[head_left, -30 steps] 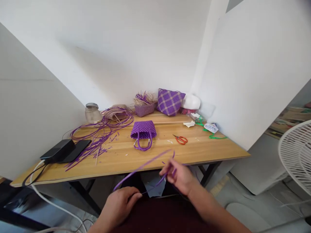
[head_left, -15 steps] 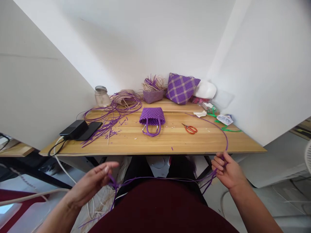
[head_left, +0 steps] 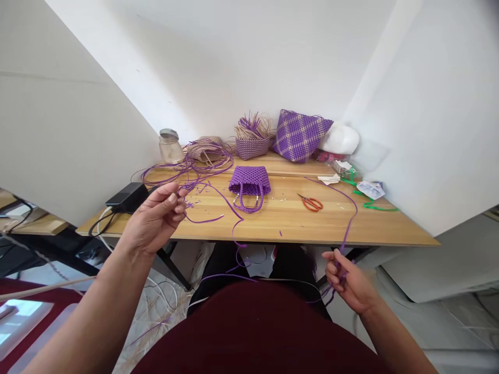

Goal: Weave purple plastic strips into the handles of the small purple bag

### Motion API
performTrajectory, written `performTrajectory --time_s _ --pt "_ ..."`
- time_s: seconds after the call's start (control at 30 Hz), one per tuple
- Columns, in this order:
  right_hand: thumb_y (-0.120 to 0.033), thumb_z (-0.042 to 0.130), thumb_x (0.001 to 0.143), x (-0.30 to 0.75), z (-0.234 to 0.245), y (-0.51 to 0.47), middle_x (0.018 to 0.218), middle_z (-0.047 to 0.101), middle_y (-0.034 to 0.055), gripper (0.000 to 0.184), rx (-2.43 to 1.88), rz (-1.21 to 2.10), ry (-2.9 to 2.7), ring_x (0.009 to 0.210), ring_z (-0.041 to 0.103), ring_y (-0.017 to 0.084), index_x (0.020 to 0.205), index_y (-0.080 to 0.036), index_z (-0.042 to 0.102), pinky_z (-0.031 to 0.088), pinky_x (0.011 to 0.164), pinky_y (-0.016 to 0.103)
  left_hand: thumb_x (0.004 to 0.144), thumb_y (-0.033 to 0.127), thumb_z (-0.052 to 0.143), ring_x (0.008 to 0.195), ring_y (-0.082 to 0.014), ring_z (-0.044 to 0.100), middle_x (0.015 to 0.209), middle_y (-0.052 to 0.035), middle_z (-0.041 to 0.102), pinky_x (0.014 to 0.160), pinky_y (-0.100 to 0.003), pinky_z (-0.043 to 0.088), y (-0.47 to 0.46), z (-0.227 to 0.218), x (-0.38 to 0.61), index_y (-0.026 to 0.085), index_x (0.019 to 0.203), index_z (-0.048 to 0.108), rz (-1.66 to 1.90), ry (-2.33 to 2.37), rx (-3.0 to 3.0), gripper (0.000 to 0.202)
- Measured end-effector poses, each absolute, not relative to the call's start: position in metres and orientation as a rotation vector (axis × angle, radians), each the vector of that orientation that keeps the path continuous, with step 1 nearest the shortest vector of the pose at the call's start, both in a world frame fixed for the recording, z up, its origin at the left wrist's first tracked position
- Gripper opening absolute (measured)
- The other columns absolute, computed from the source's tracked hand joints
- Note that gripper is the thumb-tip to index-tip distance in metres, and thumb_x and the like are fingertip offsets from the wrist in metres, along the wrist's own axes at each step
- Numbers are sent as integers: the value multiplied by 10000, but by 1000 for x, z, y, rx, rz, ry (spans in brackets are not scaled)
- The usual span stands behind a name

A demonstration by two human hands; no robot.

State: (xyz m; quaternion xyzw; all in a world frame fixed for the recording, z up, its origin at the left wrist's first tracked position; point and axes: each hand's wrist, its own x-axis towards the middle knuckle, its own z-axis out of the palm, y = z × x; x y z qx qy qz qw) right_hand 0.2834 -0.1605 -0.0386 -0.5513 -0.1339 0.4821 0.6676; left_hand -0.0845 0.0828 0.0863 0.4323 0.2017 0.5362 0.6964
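Purple strip (head_left: 350, 223), head view: trailing from the right hand (head_left: 346, 278) onto the tabletop (head_left: 280, 223); right fingers are grasping it. Left hand (head_left: 161, 215): fingers are curling inward; whether they are gripping anything, cannot tell. Purple woven bag (head_left: 249, 177): resting on the tabletop, scissors (head_left: 311, 201) lying near.

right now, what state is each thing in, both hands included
left hand: raised, fingers curled, hold unclear
right hand: closed on purple strip
woven purple handbag: lying, mouth open
orange scissors: lying, unheld
glass jar: upright, lidded
unfinished basket: upright, strand ends loose
plaid pouch: tilted
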Motion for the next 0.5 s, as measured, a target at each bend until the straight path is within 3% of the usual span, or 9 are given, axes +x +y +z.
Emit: performTrajectory --time_s 0.13,0.3,0.4,0.5 --pt "-431 688 843 270 -17 -138 688 598 23 336 -1285 1210 -541 414 388 50 1019 -146 724 233 333 147 759 62 725 573 -42 496 844 8 626 437 -119 392 85 112 -72 217 897 713 1181 356 1005 209" --pt "-333 578 911 261 4 -74 1017 713 178 291 -1257 1448 -721 456 499 74 1013 -105 726 286 337 170 866 62 623 573 -27 507 911 6 653 446 -123 377 92 155 -42 203 927 709 1217 265 1106 175" --pt "-262 535 934 266 13 -42 1010 714 150 232 -1328 1199 -551 523 595 104 1034 -126 694 365 377 173 867 71 632 586 -14 532 970 1 657 451 -117 368 101 167 -26 197 989 705 1211 263 1131 190" --pt "-307 497 973 277 23 -37 1017 705 86 217 -1221 878 -454 578 629 104 1062 -189 656 415 420 177 834 94 669 593 -15 555 1087 -46 663 448 -125 378 110 171 -3 196 1072 700 1182 254 1175 261"
